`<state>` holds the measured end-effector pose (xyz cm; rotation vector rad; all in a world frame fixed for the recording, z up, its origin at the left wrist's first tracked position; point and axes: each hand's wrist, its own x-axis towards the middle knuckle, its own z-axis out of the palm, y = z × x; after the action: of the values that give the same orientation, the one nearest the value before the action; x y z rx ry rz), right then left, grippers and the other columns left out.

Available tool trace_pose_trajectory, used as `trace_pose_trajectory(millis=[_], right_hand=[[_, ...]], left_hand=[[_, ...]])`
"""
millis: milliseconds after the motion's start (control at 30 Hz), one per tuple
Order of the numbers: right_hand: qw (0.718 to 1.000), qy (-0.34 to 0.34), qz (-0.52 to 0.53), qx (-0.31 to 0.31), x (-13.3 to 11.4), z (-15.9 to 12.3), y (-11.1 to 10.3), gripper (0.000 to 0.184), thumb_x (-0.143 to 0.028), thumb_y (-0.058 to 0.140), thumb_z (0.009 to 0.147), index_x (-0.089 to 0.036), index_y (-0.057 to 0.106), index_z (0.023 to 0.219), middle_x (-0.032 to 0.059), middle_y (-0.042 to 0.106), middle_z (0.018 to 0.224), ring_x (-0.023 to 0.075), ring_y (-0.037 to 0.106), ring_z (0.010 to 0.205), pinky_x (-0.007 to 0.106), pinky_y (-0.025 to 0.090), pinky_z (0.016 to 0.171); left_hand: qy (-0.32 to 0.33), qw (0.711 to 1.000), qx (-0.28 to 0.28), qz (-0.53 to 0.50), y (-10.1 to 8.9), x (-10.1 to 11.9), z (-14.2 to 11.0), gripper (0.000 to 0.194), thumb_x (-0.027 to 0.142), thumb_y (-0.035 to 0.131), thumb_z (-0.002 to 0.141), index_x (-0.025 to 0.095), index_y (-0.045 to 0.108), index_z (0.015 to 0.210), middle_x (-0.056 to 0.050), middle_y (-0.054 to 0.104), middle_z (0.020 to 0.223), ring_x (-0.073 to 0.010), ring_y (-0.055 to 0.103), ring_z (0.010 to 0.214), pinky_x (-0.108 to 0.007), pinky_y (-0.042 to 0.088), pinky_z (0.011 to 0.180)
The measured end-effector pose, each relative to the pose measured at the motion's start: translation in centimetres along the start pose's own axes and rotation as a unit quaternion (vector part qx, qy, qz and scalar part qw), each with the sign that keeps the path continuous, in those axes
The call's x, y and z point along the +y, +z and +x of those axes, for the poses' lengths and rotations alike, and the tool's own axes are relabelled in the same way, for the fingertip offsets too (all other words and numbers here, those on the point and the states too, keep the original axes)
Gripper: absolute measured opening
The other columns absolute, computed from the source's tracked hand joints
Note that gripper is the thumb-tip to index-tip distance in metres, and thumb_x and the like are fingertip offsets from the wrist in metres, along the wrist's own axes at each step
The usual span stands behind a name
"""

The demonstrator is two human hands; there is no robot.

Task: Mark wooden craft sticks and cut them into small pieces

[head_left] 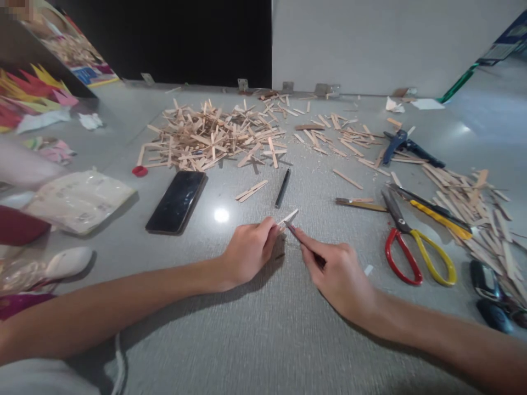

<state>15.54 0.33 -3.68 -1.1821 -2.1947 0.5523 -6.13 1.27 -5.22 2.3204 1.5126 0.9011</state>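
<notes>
One grey table (230, 340), one big heap of sticks (214, 134) by its far edge! Two arms (160, 284) angle in from the near side: left hand (249, 249) pinching one pale stick (290, 215) mid-table, right hand (340, 274) bent inward, fingers pressed round one slim tool (293, 229), tip at the stick. One phone (177, 202) leftward, one pair of scissors (399, 219) rightward, two loose sticks (252, 190), one black pen (282, 188) between.

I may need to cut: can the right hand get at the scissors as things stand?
Probably yes: only a small scrap lies between the right hand and the scissors, though the hand's grip holds a slim tool.
</notes>
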Motion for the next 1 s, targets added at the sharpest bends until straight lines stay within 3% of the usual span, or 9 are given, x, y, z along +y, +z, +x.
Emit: trace_pose_trajectory(millis=[267, 333, 500, 633, 1000], right_hand=[[0.996, 0.062, 0.041, -0.051, -0.2, 0.6, -0.4, 0.046, -0.021, 0.051, 0.101, -0.013, 0.076, 0.139, -0.004, 0.057, 0.053, 0.0107, 0.034, 0.045, 0.023, 0.041, 0.049], [0.995, 0.07, 0.052, -0.051, -0.2, 0.7, -0.3, 0.046, -0.022, 0.051, 0.101, -0.013, 0.077, 0.137, -0.0042, 0.057, 0.052, 0.011, 0.037, 0.045, 0.023, 0.043, 0.05], [0.994, 0.079, 0.068, -0.042, 0.1, 1.0, -0.3, 0.04, -0.021, 0.055, 0.1, -0.015, 0.083, 0.128, 0.003, 0.076, 0.067, 0.0141, 0.055, 0.052, 0.026, 0.053, 0.057], [0.989, 0.093, 0.101, -0.049, 0.2, 1.0, -0.4, 0.039, -0.02, 0.056, 0.1, -0.021, 0.082, 0.129, 0.0036, 0.084, 0.08, 0.0174, 0.065, 0.059, 0.029, 0.057, 0.059], [0.976, 0.115, 0.18, -0.05, 0.2, 1.3, -0.1, 0.04, -0.023, 0.058, 0.101, -0.02, 0.079, 0.134, 0.0058, 0.087, 0.105, 0.0216, 0.077, 0.075, 0.03, 0.062, 0.06]], left_hand=[[-0.059, 0.997, -0.048, 0.02, -0.2, 0.2, 0.2, 0.029, 0.025, 0.043, 0.105, 0.024, 0.051, 0.078, 0.005, 0.05, 0.054, -0.0148, 0.049, 0.045, -0.027, 0.034, 0.053], [-0.058, 0.997, -0.045, 0.016, -0.2, 0.2, 0.2, 0.029, 0.025, 0.043, 0.105, 0.024, 0.051, 0.077, 0.006, 0.048, 0.054, -0.0148, 0.048, 0.045, -0.027, 0.034, 0.053], [-0.045, 0.999, -0.028, -0.001, -0.2, 0.2, 0.4, 0.028, 0.025, 0.045, 0.104, 0.025, 0.048, 0.075, 0.008, 0.042, 0.052, -0.0137, 0.041, 0.042, -0.027, 0.028, 0.051], [-0.046, 0.999, -0.023, -0.011, -0.2, 0.1, 0.3, 0.029, 0.024, 0.047, 0.103, 0.024, 0.048, 0.074, 0.008, 0.042, 0.051, -0.0128, 0.039, 0.041, -0.026, 0.028, 0.05], [-0.054, 0.997, -0.012, -0.054, -0.3, 0.2, 0.7, 0.036, 0.033, 0.048, 0.107, 0.023, 0.05, 0.072, 0.007, 0.044, 0.05, -0.0111, 0.039, 0.042, -0.025, 0.028, 0.049]])
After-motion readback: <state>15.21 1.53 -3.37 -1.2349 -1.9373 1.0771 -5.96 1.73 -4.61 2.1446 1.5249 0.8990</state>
